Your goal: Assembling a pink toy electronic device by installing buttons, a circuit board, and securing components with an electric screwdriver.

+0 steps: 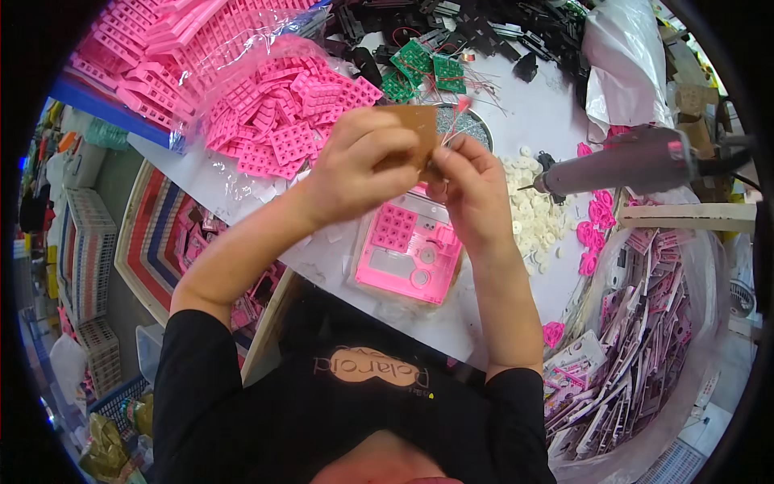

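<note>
- The left hand (371,157) has its fingers curled around a flat brown board (421,133), holding it up over the table (528,133).
- The right hand (472,181) has its thumb and finger pinched close at the board's lower right edge (I cannot tell if they grip the board, a wire or both).
- Thin wires (456,129) stick up by the right fingertips, with a small reddish bit near the top.
- A pink case (403,284) lies on the table just below the hands, with its open side up. A block of pink buttons (393,228) sits in its upper left part.
- A round dish (487,127) is behind the hands (they hide some of it).
- Green boards (427,68) with thin wires lie farther back, near a heap of black parts (500,32).
- A big pile of pink button pieces (274,113) is to the left.
- Little cream-white pieces (532,210) are spread out beside the right hand. A grey power screwdriver (621,165) points in over them.
- Pink loops (597,226) lie farther right, near a clear bag (709,323) full of flat parts.
</note>
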A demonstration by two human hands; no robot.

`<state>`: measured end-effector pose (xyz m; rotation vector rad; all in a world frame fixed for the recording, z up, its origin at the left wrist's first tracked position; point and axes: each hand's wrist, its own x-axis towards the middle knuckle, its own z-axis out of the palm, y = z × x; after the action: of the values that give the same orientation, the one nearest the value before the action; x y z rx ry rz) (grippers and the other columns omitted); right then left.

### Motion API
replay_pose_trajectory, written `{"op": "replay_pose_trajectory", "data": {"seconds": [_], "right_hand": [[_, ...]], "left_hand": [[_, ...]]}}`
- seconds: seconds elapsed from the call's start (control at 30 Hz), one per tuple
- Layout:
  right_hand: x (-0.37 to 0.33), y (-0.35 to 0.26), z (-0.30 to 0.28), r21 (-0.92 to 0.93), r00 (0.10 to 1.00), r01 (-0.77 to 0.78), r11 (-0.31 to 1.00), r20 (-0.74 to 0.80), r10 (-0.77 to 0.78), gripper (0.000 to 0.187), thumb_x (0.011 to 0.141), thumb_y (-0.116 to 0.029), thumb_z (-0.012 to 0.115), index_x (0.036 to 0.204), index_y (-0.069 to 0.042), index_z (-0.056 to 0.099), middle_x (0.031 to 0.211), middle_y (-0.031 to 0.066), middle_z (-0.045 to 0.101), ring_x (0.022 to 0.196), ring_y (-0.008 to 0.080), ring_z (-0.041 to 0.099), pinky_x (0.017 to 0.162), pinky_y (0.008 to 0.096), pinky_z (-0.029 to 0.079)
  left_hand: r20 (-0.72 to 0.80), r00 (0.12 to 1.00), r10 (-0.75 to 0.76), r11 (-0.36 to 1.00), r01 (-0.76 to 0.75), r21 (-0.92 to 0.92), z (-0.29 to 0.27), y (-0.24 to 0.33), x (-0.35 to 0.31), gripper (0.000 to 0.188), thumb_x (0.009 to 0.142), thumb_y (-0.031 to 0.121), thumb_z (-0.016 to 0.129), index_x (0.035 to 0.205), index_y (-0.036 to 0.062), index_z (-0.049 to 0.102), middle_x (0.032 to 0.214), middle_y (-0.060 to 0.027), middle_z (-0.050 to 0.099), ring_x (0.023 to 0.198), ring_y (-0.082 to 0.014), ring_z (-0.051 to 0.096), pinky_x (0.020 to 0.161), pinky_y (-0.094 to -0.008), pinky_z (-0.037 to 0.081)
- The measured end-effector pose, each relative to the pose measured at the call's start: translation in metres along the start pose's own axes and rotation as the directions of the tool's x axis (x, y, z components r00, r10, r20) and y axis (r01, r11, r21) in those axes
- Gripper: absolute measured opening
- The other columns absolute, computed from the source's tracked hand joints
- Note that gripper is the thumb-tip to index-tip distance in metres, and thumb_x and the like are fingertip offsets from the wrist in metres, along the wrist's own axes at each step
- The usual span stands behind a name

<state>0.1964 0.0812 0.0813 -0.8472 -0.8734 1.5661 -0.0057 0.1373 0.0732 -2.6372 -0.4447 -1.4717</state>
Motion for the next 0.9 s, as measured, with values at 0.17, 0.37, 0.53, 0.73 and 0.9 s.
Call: {"op": "replay_pose_trajectory", "data": {"seconds": [0.17, 0.37, 0.53, 0.73, 0.9], "right_hand": [[-0.016, 0.0, 0.008, -0.056, 0.998, -0.042, 0.998, 0.04, 0.044, 0.013, 0.092, -0.005, 0.071, 0.102, -0.003, 0.064, 0.078, -0.0002, 0.064, 0.062, 0.0051, 0.054, 0.055, 0.0205, 0.041], [-0.018, -0.009, 0.019, -0.138, 0.989, -0.082, 0.987, 0.107, 0.098, 0.011, 0.094, -0.005, 0.071, 0.102, 0.001, 0.065, 0.083, 0.0044, 0.069, 0.063, 0.0065, 0.057, 0.055, 0.0216, 0.043], [-0.029, 0.002, 0.017, -0.049, 1.0, -0.031, 0.998, 0.001, 0.031, 0.014, 0.095, -0.008, 0.07, 0.104, 0.003, 0.068, 0.083, 0.0085, 0.071, 0.062, 0.0085, 0.059, 0.054, 0.0228, 0.046], [-0.043, 0.029, 0.029, 0.255, 0.977, 0.042, 0.966, -0.212, 0.013, 0.01, 0.099, -0.013, 0.067, 0.093, -0.004, 0.065, 0.076, 0.0059, 0.065, 0.058, 0.0082, 0.054, 0.048, 0.0216, 0.039], [-0.03, 0.029, 0.022, 0.279, 0.968, -0.104, 0.955, -0.192, 0.162, 0.014, 0.098, -0.013, 0.065, 0.088, -0.004, 0.06, 0.072, 0.0031, 0.056, 0.055, 0.0081, 0.047, 0.046, 0.0216, 0.035]], "left_hand": [[0.026, 0.769, -0.639, 0.552, 0.483, -0.68, -0.023, 0.044, -0.02, 0.062, 0.081, 0.008, 0.073, 0.136, 0.01, 0.046, 0.139, -0.0174, 0.046, 0.121, -0.0306, 0.055, 0.1, -0.0478, 0.047], [0.668, 0.495, -0.556, -0.309, 0.623, -0.719, -0.047, 0.054, -0.041, 0.061, 0.093, 0.015, 0.068, 0.146, -0.0009, 0.043, 0.124, -0.0147, 0.064, 0.101, -0.0213, 0.066, 0.088, -0.0393, 0.055], [0.699, 0.326, -0.637, -0.426, 0.607, -0.671, -0.041, 0.061, -0.037, 0.038, 0.101, 0.015, 0.062, 0.134, -0.0016, 0.057, 0.119, -0.0115, 0.069, 0.091, -0.0154, 0.068, 0.076, -0.0327, 0.057], [0.528, 0.394, -0.752, -0.347, 0.445, -0.826, -0.016, 0.075, -0.053, 0.033, 0.103, 0.014, 0.058, 0.132, -0.0012, 0.058, 0.12, -0.0119, 0.069, 0.098, -0.0178, 0.068, 0.078, -0.0314, 0.057], [0.359, 0.567, -0.742, -0.075, 0.462, -0.884, -0.014, 0.085, -0.037, 0.037, 0.102, 0.009, 0.055, 0.137, -0.0035, 0.053, 0.119, -0.0123, 0.069, 0.096, -0.0172, 0.068, 0.075, -0.0288, 0.055]]}}
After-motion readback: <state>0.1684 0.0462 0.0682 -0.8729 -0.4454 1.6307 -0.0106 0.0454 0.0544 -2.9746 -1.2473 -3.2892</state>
